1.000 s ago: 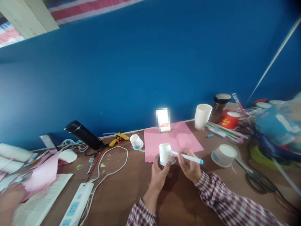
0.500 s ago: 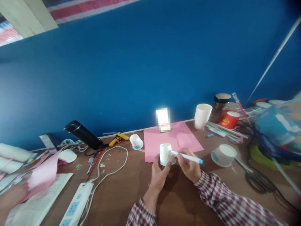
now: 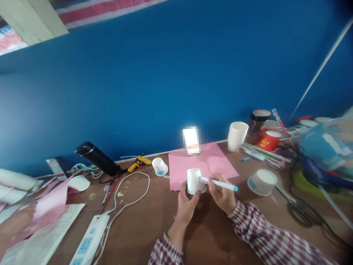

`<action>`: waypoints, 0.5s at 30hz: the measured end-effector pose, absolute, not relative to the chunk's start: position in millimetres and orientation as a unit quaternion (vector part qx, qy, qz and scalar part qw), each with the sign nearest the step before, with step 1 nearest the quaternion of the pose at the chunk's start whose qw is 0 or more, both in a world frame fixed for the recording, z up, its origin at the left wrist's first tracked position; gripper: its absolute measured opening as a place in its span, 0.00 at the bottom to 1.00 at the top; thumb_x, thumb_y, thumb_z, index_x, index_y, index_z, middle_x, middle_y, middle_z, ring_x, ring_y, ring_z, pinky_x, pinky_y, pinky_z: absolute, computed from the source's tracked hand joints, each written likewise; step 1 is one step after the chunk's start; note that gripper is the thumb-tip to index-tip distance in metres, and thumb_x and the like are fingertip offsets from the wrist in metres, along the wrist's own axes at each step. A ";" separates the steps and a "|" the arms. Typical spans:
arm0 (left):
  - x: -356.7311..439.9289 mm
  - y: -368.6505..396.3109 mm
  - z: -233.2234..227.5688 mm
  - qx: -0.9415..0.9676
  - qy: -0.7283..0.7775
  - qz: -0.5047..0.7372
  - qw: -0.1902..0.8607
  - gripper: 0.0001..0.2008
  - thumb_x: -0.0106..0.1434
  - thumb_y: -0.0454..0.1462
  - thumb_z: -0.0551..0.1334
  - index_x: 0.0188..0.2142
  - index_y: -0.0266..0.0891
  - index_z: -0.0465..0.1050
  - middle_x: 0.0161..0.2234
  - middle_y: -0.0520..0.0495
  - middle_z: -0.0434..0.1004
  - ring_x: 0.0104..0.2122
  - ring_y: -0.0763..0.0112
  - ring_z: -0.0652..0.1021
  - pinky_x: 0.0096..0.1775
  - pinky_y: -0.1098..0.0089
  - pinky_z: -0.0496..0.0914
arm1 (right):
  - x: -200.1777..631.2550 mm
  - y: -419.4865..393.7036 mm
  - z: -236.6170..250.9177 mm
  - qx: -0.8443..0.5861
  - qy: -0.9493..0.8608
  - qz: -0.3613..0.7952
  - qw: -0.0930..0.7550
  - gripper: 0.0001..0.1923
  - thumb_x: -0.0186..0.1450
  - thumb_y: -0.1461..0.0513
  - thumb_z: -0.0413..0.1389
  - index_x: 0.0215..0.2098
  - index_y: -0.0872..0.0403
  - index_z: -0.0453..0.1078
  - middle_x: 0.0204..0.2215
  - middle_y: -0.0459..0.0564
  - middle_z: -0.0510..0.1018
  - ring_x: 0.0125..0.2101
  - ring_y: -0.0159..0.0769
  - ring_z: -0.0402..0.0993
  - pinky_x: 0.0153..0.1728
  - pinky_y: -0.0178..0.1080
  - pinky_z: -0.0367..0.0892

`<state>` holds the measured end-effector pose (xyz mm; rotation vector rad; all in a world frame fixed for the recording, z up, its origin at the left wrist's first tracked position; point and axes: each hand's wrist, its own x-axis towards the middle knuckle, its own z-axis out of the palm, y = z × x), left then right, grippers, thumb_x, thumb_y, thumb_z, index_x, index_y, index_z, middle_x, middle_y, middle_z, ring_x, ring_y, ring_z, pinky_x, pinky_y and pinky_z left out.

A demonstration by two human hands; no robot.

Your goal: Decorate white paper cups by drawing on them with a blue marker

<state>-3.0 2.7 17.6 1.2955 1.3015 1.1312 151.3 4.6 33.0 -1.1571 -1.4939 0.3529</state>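
Observation:
My left hand (image 3: 187, 200) is wrapped round the lower part of a white paper cup (image 3: 194, 178), held upside down with its rim low. My right hand (image 3: 223, 193) grips a white marker (image 3: 220, 183) with a light blue end, its tip touching or nearly touching the cup's right side. Behind the cup lies a sheet of pink paper (image 3: 182, 167) on the brown table. A small blue marker cap (image 3: 245, 159) rests to the right of the paper.
White cups stand at the back (image 3: 237, 136) and right (image 3: 263, 182), near black-handled scissors (image 3: 305, 213). A short cup (image 3: 160, 167), yellow glue gun (image 3: 139, 162), black bottle (image 3: 96, 158) and power strip (image 3: 89, 241) lie left. Another person's hand (image 3: 20, 221) is by pink paper at far left.
My hands, the cup and the marker hold almost the same position. At far left, the other person's hand and the pink paper have shifted slightly.

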 end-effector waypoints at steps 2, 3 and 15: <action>-2.9 2.7 18.0 0.533 0.530 0.461 0.472 0.24 0.54 0.44 0.65 0.48 0.34 0.66 0.39 0.43 0.76 0.38 0.64 0.76 0.41 0.68 0.69 | 151.2 4.7 32.9 -0.493 -0.637 0.146 0.575 0.03 0.65 0.62 0.51 0.33 0.53 0.65 0.24 0.47 0.72 0.23 0.33 0.72 0.25 0.35 0.70; -2.9 2.9 18.2 0.534 0.529 0.460 0.472 0.24 0.55 0.44 0.64 0.48 0.34 0.66 0.39 0.43 0.76 0.38 0.64 0.76 0.41 0.68 0.69 | 151.1 4.6 32.6 -0.493 -0.637 0.146 0.574 0.03 0.65 0.62 0.51 0.33 0.53 0.65 0.24 0.47 0.73 0.23 0.33 0.72 0.25 0.35 0.70; -2.5 6.1 15.4 0.521 0.512 0.480 0.485 0.23 0.55 0.44 0.65 0.48 0.35 0.67 0.41 0.43 0.77 0.41 0.62 0.76 0.43 0.67 0.69 | 152.6 2.8 30.2 -0.457 -0.654 0.140 0.586 0.06 0.65 0.65 0.50 0.40 0.54 0.66 0.31 0.50 0.75 0.30 0.35 0.73 0.32 0.36 0.71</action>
